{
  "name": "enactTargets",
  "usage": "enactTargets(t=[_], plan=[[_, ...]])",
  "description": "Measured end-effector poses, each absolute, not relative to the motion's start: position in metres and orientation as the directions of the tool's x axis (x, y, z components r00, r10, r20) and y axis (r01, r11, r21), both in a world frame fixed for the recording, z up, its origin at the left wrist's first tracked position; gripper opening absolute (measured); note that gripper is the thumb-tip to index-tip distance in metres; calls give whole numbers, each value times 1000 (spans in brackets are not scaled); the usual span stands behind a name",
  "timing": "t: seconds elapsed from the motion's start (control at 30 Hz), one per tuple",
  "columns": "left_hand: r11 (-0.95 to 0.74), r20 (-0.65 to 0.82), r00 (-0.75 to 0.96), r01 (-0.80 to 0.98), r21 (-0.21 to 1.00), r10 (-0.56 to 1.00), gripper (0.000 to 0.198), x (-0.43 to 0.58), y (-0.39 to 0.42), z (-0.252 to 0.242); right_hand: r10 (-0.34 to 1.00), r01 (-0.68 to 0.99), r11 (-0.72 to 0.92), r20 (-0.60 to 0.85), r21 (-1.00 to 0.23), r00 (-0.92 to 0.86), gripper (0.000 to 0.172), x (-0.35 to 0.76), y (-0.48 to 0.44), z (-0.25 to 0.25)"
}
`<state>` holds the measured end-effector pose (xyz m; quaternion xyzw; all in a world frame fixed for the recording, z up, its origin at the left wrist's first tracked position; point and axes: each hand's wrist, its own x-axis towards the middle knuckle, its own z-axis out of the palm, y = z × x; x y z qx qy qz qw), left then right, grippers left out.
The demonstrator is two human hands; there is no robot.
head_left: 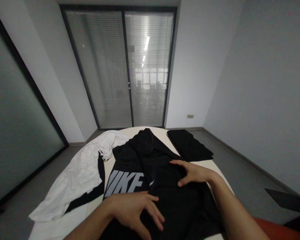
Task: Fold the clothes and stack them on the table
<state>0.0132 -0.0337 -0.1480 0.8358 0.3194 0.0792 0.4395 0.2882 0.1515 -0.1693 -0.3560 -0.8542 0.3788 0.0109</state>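
Left hand point(137, 211): I see it over the near part of the black garment point(162, 190), back up, fingers fanned towards that garment's right side; this grip is released.
Right hand point(196, 171): it reaches in across the black garment's right edge, thumb and forefinger well apart; this grip looks released too.
Black garment: spread lengthwise on the counter point(167, 141), rumpled, hood at its far end, pale print point(127, 181) on its left half.
Counter: pale, rounded at the far edge, showing on both sides of the black garment.
White garment point(85, 173): crumpled, left of the black garment, lying partly over a dark cloth point(90, 196).
Folded black cloth point(188, 145): right of the black garment's hood, a flat bundle.
Room: grey floor point(240, 166) either side of the black garment; far beyond it, a dark-framed glass door point(130, 73) with blinds, between pale walls point(267, 83).
Hard to make out: from my end I can't tell whether either hand touches the fabric; the right hand's other fingers are mostly hidden. The black garment's near end is cut off, as is a red-orange thing point(277, 228) to its right. Folds sink into black.
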Motion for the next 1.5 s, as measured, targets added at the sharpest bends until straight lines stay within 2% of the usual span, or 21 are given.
enactTargets(t=[0.1, 0.17, 0.27, 0.37, 0.53, 0.77, 0.8, 0.87, 0.93, 0.97, 1.03, 1.1, 1.17, 1.23, 1.3, 1.37, 1.43, 1.5], plan=[[-328, -188, 559, 690, 645, 808, 93, 12, -31, -158, 619, 556, 430, -216, -711, -755, 105, 290, 157, -173], [-258, -258, 457, 793, 551, 852, 119, 8, -27, -165, 625, 550, 427, -205, -717, -753, 102, 291, 161, -177], [-208, -321, 383, 861, 465, 866, 142, -3, -18, -175, 634, 556, 448, -189, -700, -750, 100, 291, 165, -183], [-190, -327, 334, 896, 402, 884, 146, -16, -9, -181, 612, 551, 475, -193, -686, -767, 101, 290, 167, -185], [-219, -298, 334, 907, 359, 894, 136, -31, 2, -184, 541, 592, 475, -315, -651, -780, 108, 287, 166, -169], [-223, -381, 337, 924, 311, 861, 144, -27, -16, -174, 530, 670, 571, -409, -475, -743, 128, 309, 141, -154], [-223, -398, 337, 926, 305, 853, 147, -24, -22, -170, 525, 663, 582, -405, -472, -749, 126, 315, 137, -152], [-228, -417, 339, 928, 294, 843, 150, -18, -36, -160, 532, 656, 581, -386, -481, -754, 111, 323, 127, -144], [-251, -390, 357, 921, 297, 849, 141, -10, -46, -150, 543, 676, 543, -406, -499, -735, 88, 324, 121, -136], [-264, -357, 365, 916, 302, 860, 130, -6, -49, -145, 540, 687, 526, -427, -501, -725, 78, 322, 118, -133], [-275, -258, 351, 917, 289, 900, 93, 2, -46, -138, 541, 685, 549, -422, -479, -728, 62, 309, 117, -130], [-250, -133, 284, 942, 225, 950, 57, 9, -33, -137, 580, 645, 646, -286, -408, -762, 47, 290, 118, -133], [-202, 12, 202, 971, 130, 979, 40, 12, -14, -144, 623, 619, 723, -98, -307, -776, 40, 268, 122, -139], [-91, 136, 78, 991, 95, 988, 37, 13, 9, -157, 627, 605, 759, 21, -240, -779, 42, 246, 127, -147], [64, 207, -93, 988, 141, 974, 42, 11, 28, -173, 627, 603, 771, 82, -203, -774, 47, 227, 133, -153], [154, 240, -192, 974, 169, 952, 51, 6, 42, -190, 627, 605, 775, 99, -180, -773, 49, 211, 137, -158], [194, 292, -252, 957, 214, 923, 55, 1, 50, -205, 635, 619, 769, 81, -163, -768, 42, 199, 140, -163], [182, 337, -267, 947, 265, 903, 57, -6, 54, -217, 656, 643, 752, 61, -149, -753, 27, 191, 141, -169]])
